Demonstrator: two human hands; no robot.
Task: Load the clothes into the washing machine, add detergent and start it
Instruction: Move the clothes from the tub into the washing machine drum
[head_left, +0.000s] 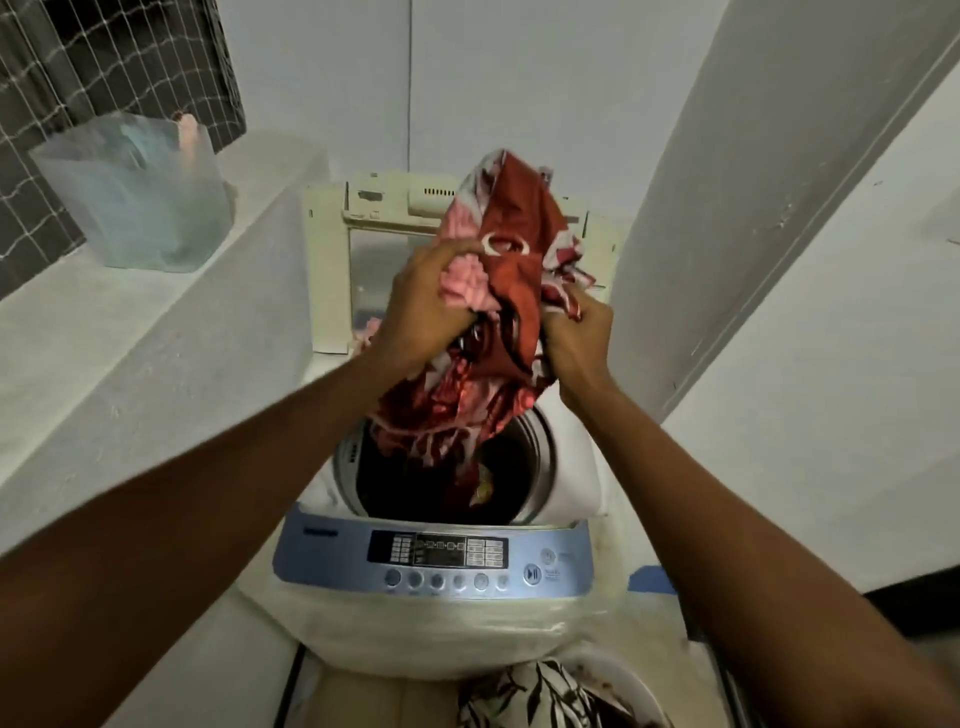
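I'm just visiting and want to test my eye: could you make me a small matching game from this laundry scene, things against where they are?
Things:
1. red and pink patterned cloth
2. clear plastic bag
3. black-and-white leaf-print fabric
4. round play/pause button

Places:
A. on the white ledge, left
B. on the blue control panel
C. gripped in both hands above the drum
D. bottom edge of view, below the machine

Pairs: 1-C, 2-A, 3-D, 4-B

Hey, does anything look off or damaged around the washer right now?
Nothing spilled. The open lid looks yellowed, with dark marks on its top edge. The wall to the right shows scuffs and chipped paint. Both hands hold the red cloth above the drum.
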